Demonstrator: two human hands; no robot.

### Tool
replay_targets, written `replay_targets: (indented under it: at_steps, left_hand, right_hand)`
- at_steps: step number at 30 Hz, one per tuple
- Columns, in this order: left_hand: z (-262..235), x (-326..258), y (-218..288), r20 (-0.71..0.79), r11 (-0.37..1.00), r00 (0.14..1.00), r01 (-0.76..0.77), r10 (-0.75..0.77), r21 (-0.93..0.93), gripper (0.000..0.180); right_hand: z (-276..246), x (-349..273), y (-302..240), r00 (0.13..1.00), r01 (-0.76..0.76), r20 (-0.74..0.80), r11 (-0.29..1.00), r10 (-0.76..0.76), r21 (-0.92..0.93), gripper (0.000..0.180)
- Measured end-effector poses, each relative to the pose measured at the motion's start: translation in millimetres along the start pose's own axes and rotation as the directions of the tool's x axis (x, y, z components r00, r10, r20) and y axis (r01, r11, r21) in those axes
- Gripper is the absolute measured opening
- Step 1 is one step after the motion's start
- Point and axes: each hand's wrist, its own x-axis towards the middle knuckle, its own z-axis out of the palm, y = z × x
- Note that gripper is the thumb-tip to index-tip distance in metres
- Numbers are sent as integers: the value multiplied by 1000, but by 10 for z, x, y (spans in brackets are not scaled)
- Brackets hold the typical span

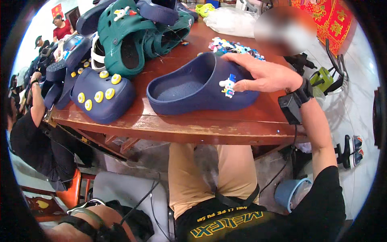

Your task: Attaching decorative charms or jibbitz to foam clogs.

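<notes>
A navy clog [181, 90] lies on the red-brown table, heel to the left and toe to the right. My right hand [262, 74] is laid over its toe, with the fingers across the top and the thumb at a white-and-blue cartoon shoe charm [228, 85] on the near side. Behind the hand spreads a pile of small colourful shoe charms [234, 46], partly covered by it. My left hand [58, 233] is low in the left corner, past a dark wrist strap; its fingers are out of the picture.
Left of my clog, another navy clog [102, 99] carries several yellow ring charms. Green clogs [121, 36] and more footwear are heaped behind it. A clear plastic bag [229, 22] lies at the back. A co-worker's arm [38, 99] reaches in from the left. A blue bucket [288, 191] stands below right.
</notes>
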Motion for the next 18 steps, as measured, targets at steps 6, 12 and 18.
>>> replay_targets:
  at_steps: [6, 12, 18]
  left_hand:
    - [130, 91, -10, 53, 1000, 999, -9, 10, -17, 34]
    - [214, 149, -45, 42, 1000, 999, -3, 5, -28, 39]
    - [314, 207, -25, 17, 998, 1000, -23, 24, -52, 43]
  right_hand:
    - [-139, 92, -42, 993, -73, 91, 996, 78, -55, 74]
    - [-228, 193, -66, 979, -78, 174, 986, 103, -145, 75]
    - [-208, 181, -5, 983, -12, 180, 998, 24, -69, 80]
